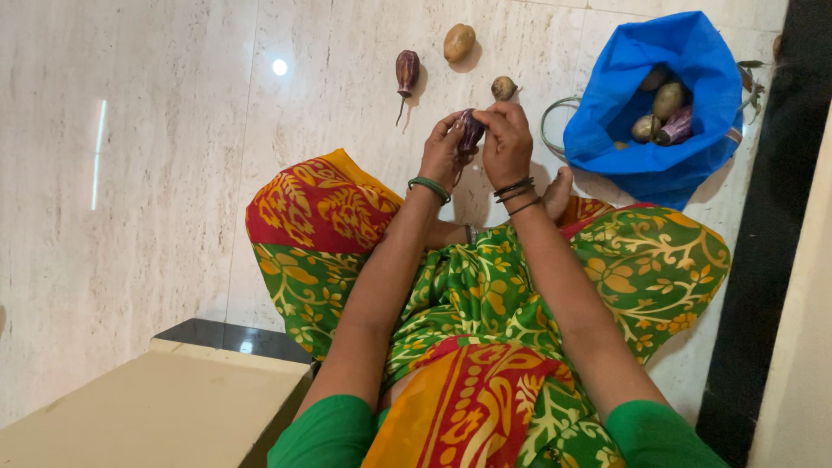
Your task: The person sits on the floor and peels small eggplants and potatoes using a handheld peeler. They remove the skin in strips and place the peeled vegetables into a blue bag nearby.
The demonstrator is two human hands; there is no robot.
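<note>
Head view: small purple eggplant (pixel 471 130) pinched between left hand (pixel 444 154) and right hand (pixel 506 143).

Crumpled blue bag (pixel 652 130) on floor (upper right, open).

The wide pale floor (pixel 130 173) to the left of the knees lies open, so a hand could pass there freely, while a low beige step (pixel 147 407) blocks the near-left corner. In front of the two hands, a purple eggplant (pixel 406 71), a potato (pixel 459 42) and a small brown vegetable (pixel 503 87) lie apart on the floor, with gaps between them wide enough to reach through. To the right, the open blue bag (pixel 641 147) stands in the way, close to the right knee and to the dark strip (pixel 763 286) along the wall.
</note>
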